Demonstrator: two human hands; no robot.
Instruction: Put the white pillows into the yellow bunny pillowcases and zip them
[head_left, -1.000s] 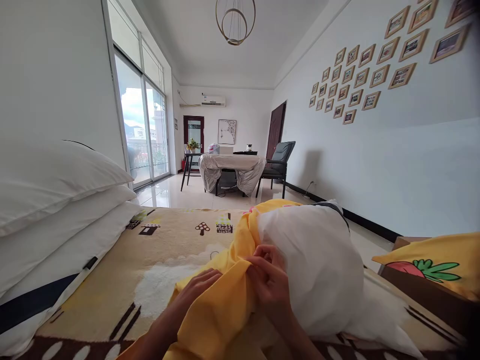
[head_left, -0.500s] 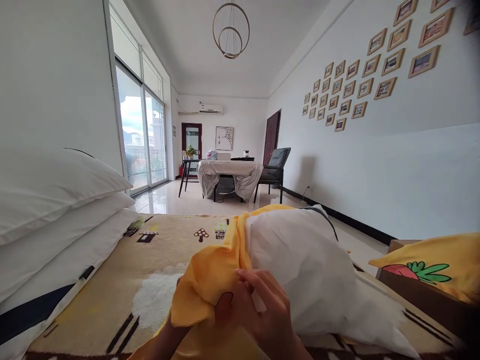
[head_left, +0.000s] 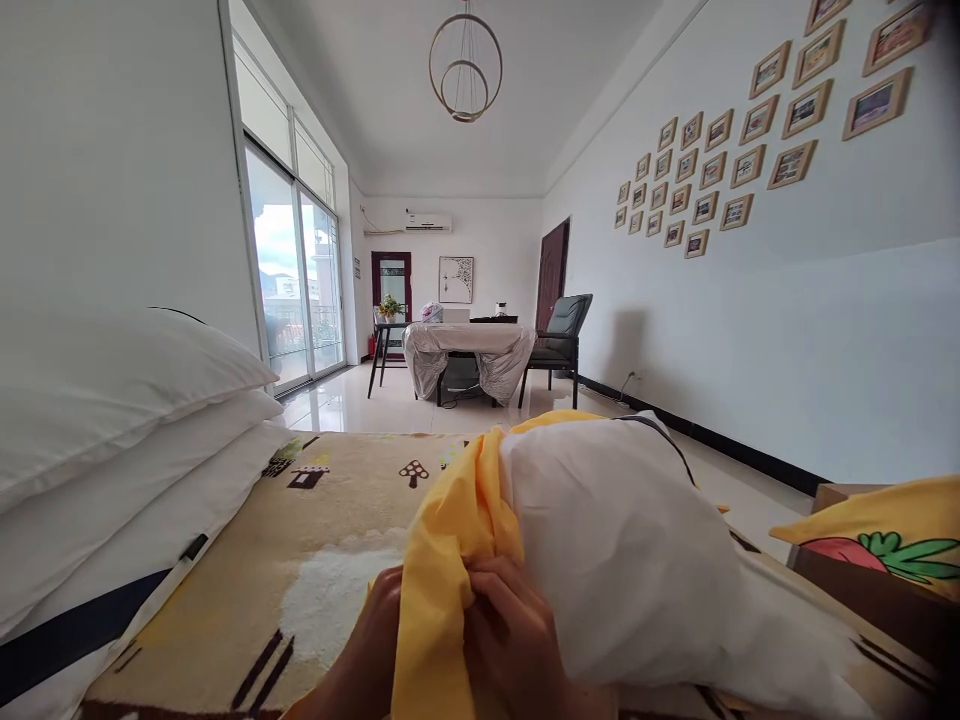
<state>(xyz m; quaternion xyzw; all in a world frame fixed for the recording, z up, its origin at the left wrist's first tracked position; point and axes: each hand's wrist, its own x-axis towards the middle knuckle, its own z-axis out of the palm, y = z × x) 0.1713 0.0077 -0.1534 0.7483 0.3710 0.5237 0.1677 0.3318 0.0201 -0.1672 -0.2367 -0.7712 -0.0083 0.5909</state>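
Beige blanket [head_left: 360, 515] beneath: my right hand [head_left: 511, 622] pinches yellow cloth [head_left: 435, 610] beside the white pillow [head_left: 622, 550]; left hand [head_left: 376, 612] grip hidden, cannot tell; uneven pulling could bunch the folds.

A bunched yellow cover [head_left: 435, 590] lies against a plump white pillow [head_left: 622, 540].
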